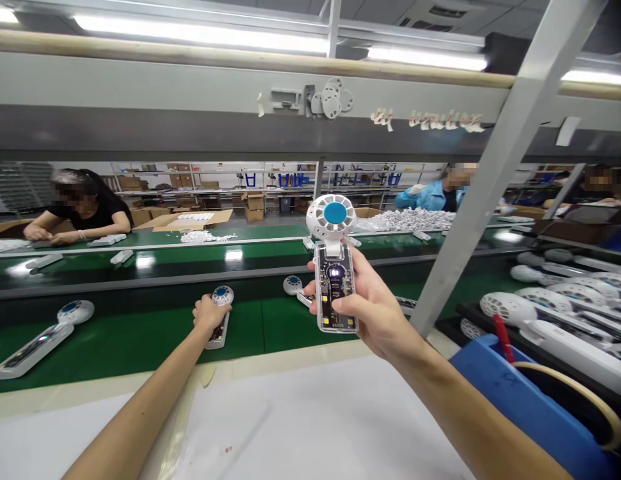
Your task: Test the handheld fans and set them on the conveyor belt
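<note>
My right hand (373, 300) is closed round the handle of a white handheld device (335, 267), lifted upright over the green belt. Its round vented head has a blue centre, and a black circuit board with a small lit display shows in the handle. On the belt, my left hand (210, 313) grips a second device of this kind (220, 333) just below its head. A third device (293, 285) lies behind my right hand, partly hidden by it. Farther left, another such device (45, 343) rests at a slant on the belt.
A white work surface (315, 413) lies in front of me. At right stand a blue bin (530, 413) with a red pen and rows of white devices (565, 300). A slanted metal post (495, 153) rises nearby. Co-workers sit across the belt near piles of white parts (410, 220).
</note>
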`<move>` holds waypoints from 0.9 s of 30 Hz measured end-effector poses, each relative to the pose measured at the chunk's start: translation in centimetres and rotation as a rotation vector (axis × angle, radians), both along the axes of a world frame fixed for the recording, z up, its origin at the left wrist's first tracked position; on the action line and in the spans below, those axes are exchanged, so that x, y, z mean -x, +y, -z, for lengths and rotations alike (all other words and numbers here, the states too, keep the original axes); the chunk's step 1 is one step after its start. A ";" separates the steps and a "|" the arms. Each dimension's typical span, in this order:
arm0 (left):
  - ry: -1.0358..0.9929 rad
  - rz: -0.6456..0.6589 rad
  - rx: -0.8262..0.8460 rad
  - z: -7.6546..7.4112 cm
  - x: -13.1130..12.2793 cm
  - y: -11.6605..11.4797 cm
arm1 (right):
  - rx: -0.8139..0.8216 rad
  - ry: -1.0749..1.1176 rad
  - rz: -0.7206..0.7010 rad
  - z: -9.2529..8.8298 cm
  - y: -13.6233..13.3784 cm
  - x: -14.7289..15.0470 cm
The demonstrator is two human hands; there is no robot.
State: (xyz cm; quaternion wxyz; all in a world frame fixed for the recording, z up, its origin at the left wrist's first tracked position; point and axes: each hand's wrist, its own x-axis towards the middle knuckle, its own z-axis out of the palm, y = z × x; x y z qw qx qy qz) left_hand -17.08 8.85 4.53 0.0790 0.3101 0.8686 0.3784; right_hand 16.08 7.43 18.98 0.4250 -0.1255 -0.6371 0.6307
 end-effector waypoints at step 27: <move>0.315 0.339 0.106 -1.1 -3.4 -0.3 | -0.031 0.015 -0.012 0.5 0.1 0.0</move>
